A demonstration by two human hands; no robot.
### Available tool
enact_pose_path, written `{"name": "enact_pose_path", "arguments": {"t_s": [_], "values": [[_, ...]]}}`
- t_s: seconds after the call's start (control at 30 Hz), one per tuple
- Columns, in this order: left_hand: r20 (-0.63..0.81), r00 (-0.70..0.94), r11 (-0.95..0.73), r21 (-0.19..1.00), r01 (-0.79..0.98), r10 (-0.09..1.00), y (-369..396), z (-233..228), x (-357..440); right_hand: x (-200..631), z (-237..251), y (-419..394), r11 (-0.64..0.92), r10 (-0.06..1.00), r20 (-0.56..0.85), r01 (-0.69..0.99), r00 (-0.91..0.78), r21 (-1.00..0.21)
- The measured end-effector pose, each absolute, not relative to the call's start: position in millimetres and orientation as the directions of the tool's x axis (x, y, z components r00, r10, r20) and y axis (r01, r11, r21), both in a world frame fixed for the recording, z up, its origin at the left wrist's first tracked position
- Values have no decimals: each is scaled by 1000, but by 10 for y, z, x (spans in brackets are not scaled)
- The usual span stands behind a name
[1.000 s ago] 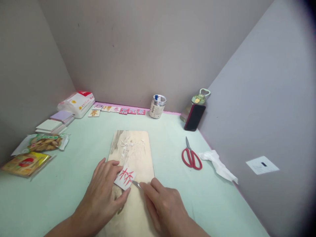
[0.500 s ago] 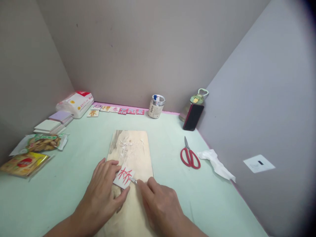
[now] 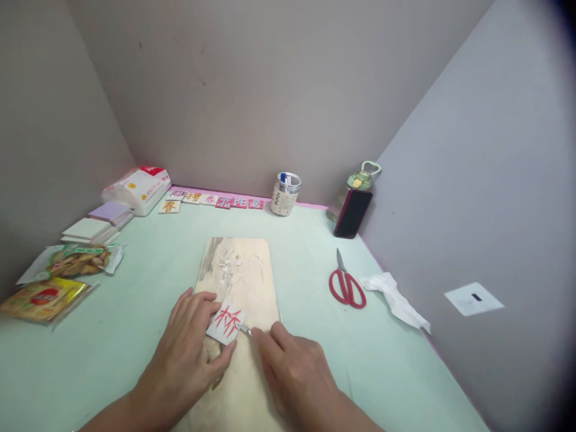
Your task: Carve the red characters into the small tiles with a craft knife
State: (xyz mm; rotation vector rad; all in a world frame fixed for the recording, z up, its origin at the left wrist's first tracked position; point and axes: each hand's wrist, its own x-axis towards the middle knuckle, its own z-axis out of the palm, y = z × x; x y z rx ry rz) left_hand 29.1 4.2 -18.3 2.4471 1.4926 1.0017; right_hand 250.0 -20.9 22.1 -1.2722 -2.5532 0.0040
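My left hand [image 3: 191,342] grips a small white square tile [image 3: 226,323] by its edges, over a pale wooden board [image 3: 252,288]. A red Chinese character stands on the tile's face. In my right hand [image 3: 294,366] is a carving knife [image 3: 245,330]; its tip meets the tile's right side at the red strokes. Most of its handle is hidden under my fingers. White shavings [image 3: 227,267] lie scattered on the far half of the board.
Red-handled scissors [image 3: 346,288] and a crumpled tissue [image 3: 396,300] lie to the right. A can [image 3: 285,195], a phone [image 3: 353,214] and a bottle [image 3: 360,180] stand at the back. Lettered tiles [image 3: 224,202], a tissue pack [image 3: 139,189] and food packets [image 3: 76,261] sit leftward.
My right hand and the knife have shifted very slightly to the right. The left hand and the tile hold their place.
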Motion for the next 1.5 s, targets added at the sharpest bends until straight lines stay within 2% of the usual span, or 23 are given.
{"name": "enact_pose_path", "arguments": {"t_s": [0.23,0.4,0.67,0.73,0.87,0.97,1.13,1.37,1.5], "values": [[462,311,-511,409,756,830,43,-189,278,2536,248,-145,640,760,246,759,-602,-122],[464,326,-523,399,753,824,44,-175,279,2600,296,-140,642,766,159,738,-622,-208],[490,314,-530,398,749,813,56,-186,287,2558,257,-151,627,779,176,751,-602,-206],[503,316,-538,389,748,804,57,-188,286,2558,274,-135,614,789,157,751,-595,-242],[498,313,-532,392,751,809,53,-179,286,2593,348,-97,568,803,72,724,-591,-392],[482,312,-523,401,752,819,51,-179,283,2622,389,-90,546,806,44,714,-590,-439],[468,301,-508,418,753,831,50,-187,278,2628,422,-116,526,812,14,722,-583,-450],[473,287,-504,433,748,833,40,-169,286,2598,414,-114,533,820,19,752,-572,-386],[470,300,-510,424,748,830,40,-174,284,2623,423,-111,522,820,10,739,-573,-427]]}}
